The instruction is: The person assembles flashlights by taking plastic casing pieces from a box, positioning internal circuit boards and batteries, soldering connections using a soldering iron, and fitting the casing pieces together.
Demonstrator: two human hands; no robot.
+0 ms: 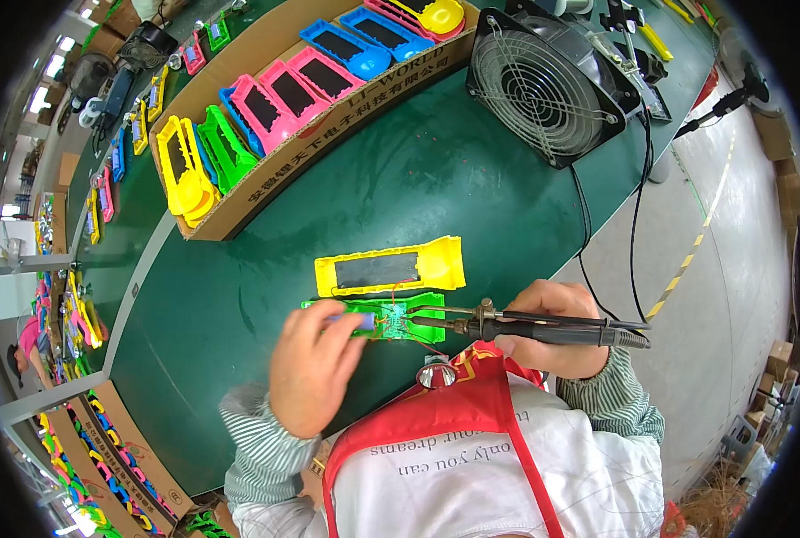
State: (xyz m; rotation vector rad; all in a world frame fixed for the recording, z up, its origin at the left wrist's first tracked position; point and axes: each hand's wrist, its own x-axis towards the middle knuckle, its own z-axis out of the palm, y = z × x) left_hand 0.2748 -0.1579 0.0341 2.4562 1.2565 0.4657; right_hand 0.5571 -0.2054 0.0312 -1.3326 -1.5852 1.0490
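My right hand (557, 330) is closed round the dark handle of a soldering iron (570, 330), whose tip points left over a small green circuit board (396, 321). The board lies in a green plastic housing (428, 328), with thin wires running from it. My left hand (315, 363) is at the housing's left end, fingertips by a blue-purple cylinder (355, 321); whether they grip it is unclear. Just beyond is a yellow housing (449, 264) with a dark panel, joined by a red wire. A round silver reflector (436, 372) sits near my apron.
A cardboard box (265, 193) of coloured housings stands at the back. To its right is a black fan (548, 85) with cables hanging down the table's right edge. More boxes (149, 457) of coloured parts are at lower left. A person (30, 345) is at far left.
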